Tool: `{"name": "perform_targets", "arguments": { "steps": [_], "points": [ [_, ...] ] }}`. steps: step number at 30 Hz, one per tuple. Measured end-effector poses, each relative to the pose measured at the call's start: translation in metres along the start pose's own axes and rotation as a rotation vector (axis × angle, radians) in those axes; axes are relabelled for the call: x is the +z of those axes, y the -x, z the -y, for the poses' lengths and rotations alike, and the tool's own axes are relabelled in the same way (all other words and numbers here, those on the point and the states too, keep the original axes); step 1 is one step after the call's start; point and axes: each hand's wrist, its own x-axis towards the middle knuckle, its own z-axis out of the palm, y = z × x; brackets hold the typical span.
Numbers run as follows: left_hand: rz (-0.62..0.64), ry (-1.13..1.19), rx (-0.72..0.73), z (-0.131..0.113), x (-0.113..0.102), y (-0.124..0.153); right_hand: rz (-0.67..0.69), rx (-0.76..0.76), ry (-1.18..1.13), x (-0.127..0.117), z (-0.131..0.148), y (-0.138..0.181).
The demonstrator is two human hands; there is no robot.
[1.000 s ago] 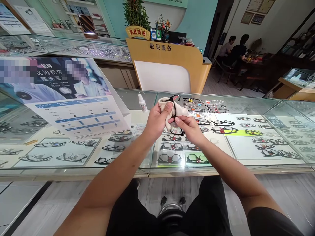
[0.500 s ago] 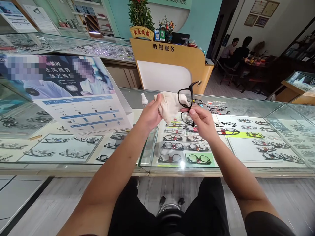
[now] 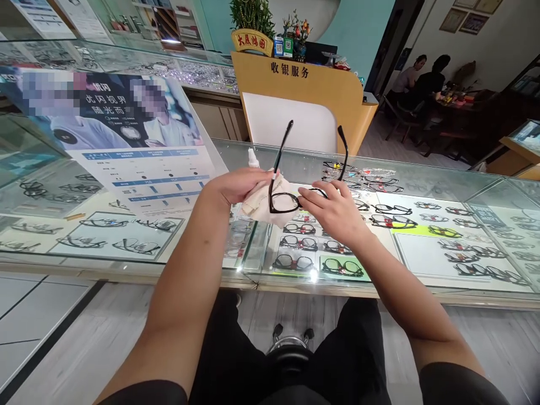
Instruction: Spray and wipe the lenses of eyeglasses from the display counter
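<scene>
Black, full-rimmed eyeglasses with clear lenses [image 3: 286, 203], held in the air above the glass-topped display desk [image 3: 320, 287], lenses low and temples pointing up. Grips them with the right hand [image 3: 335, 211], fingers closed over the bridge and right-hand rim, hiding part of that lens. Clasps a crumpled cream cloth [image 3: 255, 207] in the left hand [image 3: 236, 188], back turned upward, thumb out of sight. Shows cloth behind and beside the left-hand lens, contact between the two impossible to tell. Just beyond the left hand, a small white bottle [image 3: 253, 159], lower part hidden. To the left, a large white-and-blue printed placard [image 3: 164, 180]. Beneath the glass, rows of dark-framed spectacles, including one pair on a bright green card [image 3: 341, 267]. Farther back, a tan wooden cashier stand with a white panel [image 3: 291, 121]; to the right, two seated people [image 3: 430, 84] in shadow.
</scene>
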Motion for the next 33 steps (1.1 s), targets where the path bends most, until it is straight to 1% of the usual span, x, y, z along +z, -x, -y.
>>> {"name": "perform_targets", "arguments": {
  "steps": [2,4,6,8,10,11,14,16,18,20,23,25,28,31,33],
  "points": [
    [0.031,-0.089,-0.062,0.000,-0.005,0.004,0.018,-0.037,0.008,0.000,0.005,-0.001],
    [0.090,-0.168,-0.090,-0.001,-0.008,0.010,0.031,-0.067,0.022,0.001,0.010,-0.002],
    [0.125,-0.221,-0.043,-0.003,-0.008,0.016,0.047,-0.079,0.019,0.004,0.013,-0.002],
    [0.127,-0.250,0.048,-0.005,-0.006,0.020,0.065,-0.070,-0.006,0.007,0.015,-0.001],
    [0.135,-0.270,0.073,-0.006,-0.002,0.021,0.071,-0.050,-0.026,0.009,0.015,-0.001],
    [0.145,-0.277,0.045,-0.007,0.001,0.021,0.067,-0.038,-0.029,0.010,0.014,-0.001],
    [0.196,-0.279,-0.133,-0.010,0.008,0.018,0.049,0.003,-0.040,0.011,0.010,-0.001],
    [0.189,-0.264,-0.211,-0.012,0.013,0.017,0.040,0.022,-0.053,0.011,0.008,0.000],
    [0.145,-0.254,-0.229,-0.014,0.014,0.017,0.032,0.019,-0.060,0.012,0.007,0.000],
    [0.095,-0.247,-0.211,-0.014,0.011,0.017,0.021,0.002,-0.061,0.013,0.007,0.001],
    [0.057,-0.260,-0.127,-0.009,0.000,0.016,0.018,-0.013,-0.079,0.015,0.011,0.002],
    [0.067,-0.308,-0.101,-0.005,-0.007,0.014,0.027,-0.029,-0.085,0.015,0.014,0.002],
    [0.071,-0.361,-0.121,-0.001,-0.012,0.013,0.034,-0.061,-0.068,0.014,0.017,0.002],
    [0.083,-0.373,-0.118,-0.002,-0.008,0.016,0.036,-0.064,-0.080,0.013,0.018,0.001],
    [0.137,-0.403,-0.112,-0.006,-0.004,0.018,0.037,-0.055,-0.090,0.014,0.017,0.002]
  ]
}}
